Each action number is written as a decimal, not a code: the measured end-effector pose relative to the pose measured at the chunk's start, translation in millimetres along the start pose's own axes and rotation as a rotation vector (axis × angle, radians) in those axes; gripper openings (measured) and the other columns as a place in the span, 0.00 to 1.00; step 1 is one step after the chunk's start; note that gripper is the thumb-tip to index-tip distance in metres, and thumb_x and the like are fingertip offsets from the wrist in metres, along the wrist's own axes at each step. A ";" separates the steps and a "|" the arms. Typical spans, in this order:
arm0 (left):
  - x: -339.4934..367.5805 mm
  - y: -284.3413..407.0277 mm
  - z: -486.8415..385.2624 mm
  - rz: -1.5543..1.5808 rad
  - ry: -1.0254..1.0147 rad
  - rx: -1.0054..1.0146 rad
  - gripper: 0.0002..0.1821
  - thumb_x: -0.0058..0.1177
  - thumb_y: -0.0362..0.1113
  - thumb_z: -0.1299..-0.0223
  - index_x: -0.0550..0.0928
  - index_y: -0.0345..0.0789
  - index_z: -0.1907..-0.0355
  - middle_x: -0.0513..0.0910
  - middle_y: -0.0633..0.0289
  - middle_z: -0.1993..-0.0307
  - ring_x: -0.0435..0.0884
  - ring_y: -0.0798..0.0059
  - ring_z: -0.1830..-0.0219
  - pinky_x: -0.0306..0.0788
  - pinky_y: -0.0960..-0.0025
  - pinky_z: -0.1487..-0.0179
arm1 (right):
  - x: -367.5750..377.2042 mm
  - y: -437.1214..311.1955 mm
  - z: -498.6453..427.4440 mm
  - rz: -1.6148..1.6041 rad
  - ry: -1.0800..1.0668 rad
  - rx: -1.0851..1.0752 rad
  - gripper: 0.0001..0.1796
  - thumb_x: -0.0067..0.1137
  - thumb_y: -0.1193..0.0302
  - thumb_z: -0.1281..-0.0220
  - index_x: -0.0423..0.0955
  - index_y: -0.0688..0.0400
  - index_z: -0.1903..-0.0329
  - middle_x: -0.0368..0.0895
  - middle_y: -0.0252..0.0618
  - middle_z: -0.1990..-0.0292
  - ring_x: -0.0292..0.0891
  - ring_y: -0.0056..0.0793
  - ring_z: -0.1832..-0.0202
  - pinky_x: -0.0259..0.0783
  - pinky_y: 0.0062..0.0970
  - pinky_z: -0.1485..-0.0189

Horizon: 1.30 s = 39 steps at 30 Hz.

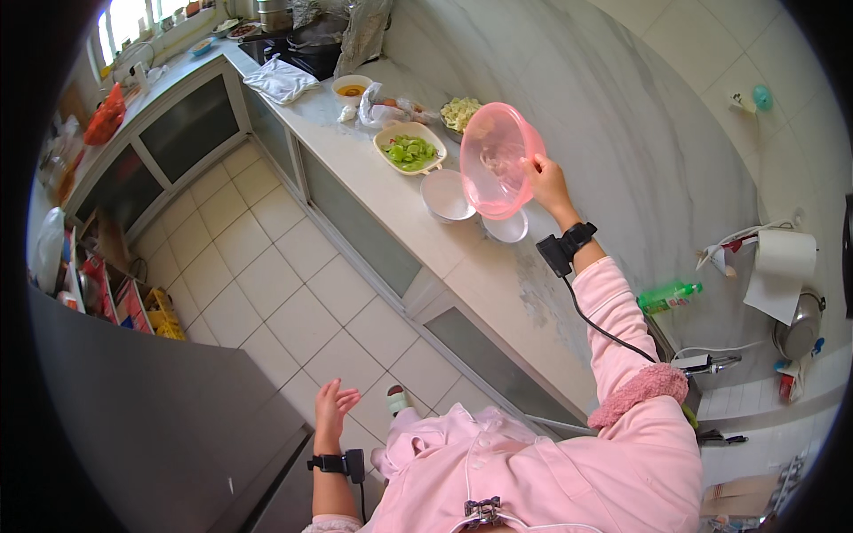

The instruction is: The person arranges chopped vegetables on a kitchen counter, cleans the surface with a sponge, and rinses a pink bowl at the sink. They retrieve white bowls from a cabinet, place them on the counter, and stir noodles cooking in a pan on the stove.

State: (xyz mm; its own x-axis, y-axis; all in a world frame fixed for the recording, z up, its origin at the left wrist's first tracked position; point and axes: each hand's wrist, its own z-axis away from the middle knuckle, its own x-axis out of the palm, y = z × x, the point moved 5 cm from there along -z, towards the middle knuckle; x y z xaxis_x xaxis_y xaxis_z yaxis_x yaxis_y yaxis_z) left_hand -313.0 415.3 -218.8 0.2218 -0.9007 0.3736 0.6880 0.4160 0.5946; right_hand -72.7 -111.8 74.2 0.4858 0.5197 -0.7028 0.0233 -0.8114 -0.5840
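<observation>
My right hand (549,186) grips the rim of a translucent pink plastic basin (476,160), which is tilted on its side above the counter. Some pale stuff shows inside or through it; I cannot tell what. Close under the basin stand a white bowl (448,193) and a smaller white bowl (510,228). A cream dish (433,136) of cut green vegetable (408,153) is farther along, beside a metal bowl of chopped pale vegetable (460,113) partly hidden by the basin. My left hand (333,410) hangs over the floor, fingers apart, holding nothing.
Along the counter (496,280) are a bowl of yellowish liquid (352,86), plastic bags (380,110), a white cloth (280,81) and a stove with a dark wok (318,34). A green bottle (666,298) and a paper roll (786,253) are at right. A grey appliance (153,400) stands at left.
</observation>
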 end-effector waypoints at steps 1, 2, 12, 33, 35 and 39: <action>0.7 0.4 0.0 -0.007 0.003 -0.002 0.24 0.48 0.42 0.30 0.67 0.25 0.42 0.82 0.41 0.63 0.85 0.59 0.63 0.82 0.64 0.55 | -0.1 -4.4 2.3 0.000 -0.008 -0.008 0.20 0.55 0.61 0.34 0.68 0.64 0.75 0.66 0.35 0.82 0.61 0.20 0.77 0.62 0.30 0.73; 2.0 1.0 0.3 -0.013 -0.001 0.004 0.24 0.47 0.41 0.30 0.66 0.24 0.41 0.82 0.41 0.63 0.85 0.60 0.63 0.82 0.65 0.55 | 0.4 -8.5 4.8 0.010 -0.029 -0.008 0.20 0.55 0.61 0.34 0.68 0.64 0.74 0.67 0.36 0.82 0.61 0.22 0.77 0.63 0.30 0.72; 10.3 -3.8 -1.6 -0.027 -0.024 -0.017 0.23 0.51 0.43 0.31 0.68 0.27 0.45 0.82 0.41 0.63 0.85 0.61 0.65 0.82 0.65 0.57 | 5.4 -47.2 32.2 0.142 -0.125 -0.248 0.19 0.56 0.60 0.36 0.69 0.63 0.74 0.74 0.50 0.76 0.71 0.50 0.72 0.66 0.42 0.67; 195.0 -6.1 -50.3 -0.502 -0.483 -0.090 0.21 0.50 0.42 0.31 0.72 0.28 0.44 0.82 0.48 0.59 0.83 0.64 0.60 0.81 0.63 0.52 | -354.3 102.3 405.9 1.001 0.263 0.183 0.10 0.55 0.70 0.38 0.68 0.61 0.73 0.75 0.45 0.73 0.72 0.49 0.67 0.66 0.42 0.62; 198.4 -7.8 -50.0 -0.539 -0.466 -0.064 0.22 0.50 0.42 0.31 0.72 0.30 0.43 0.79 0.50 0.53 0.81 0.64 0.54 0.80 0.60 0.51 | -349.0 116.9 427.2 1.042 0.222 0.311 0.07 0.54 0.71 0.38 0.70 0.60 0.71 0.76 0.47 0.70 0.73 0.49 0.62 0.66 0.44 0.56; 176.2 -5.0 -58.2 -0.609 -0.368 -0.048 0.26 0.52 0.45 0.33 0.70 0.31 0.39 0.73 0.51 0.44 0.76 0.60 0.45 0.78 0.55 0.47 | -347.4 133.7 440.7 1.015 0.298 0.366 0.08 0.54 0.70 0.38 0.70 0.60 0.71 0.76 0.48 0.71 0.73 0.51 0.64 0.67 0.44 0.59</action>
State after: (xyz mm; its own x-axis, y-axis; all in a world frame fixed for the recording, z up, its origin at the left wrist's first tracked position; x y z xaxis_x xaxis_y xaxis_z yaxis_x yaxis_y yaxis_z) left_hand -237.2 247.2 -197.4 -0.4532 -0.8673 0.2058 0.6469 -0.1611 0.7454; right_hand -623.5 -283.0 61.2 0.3245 -0.4636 -0.8245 -0.7376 -0.6697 0.0863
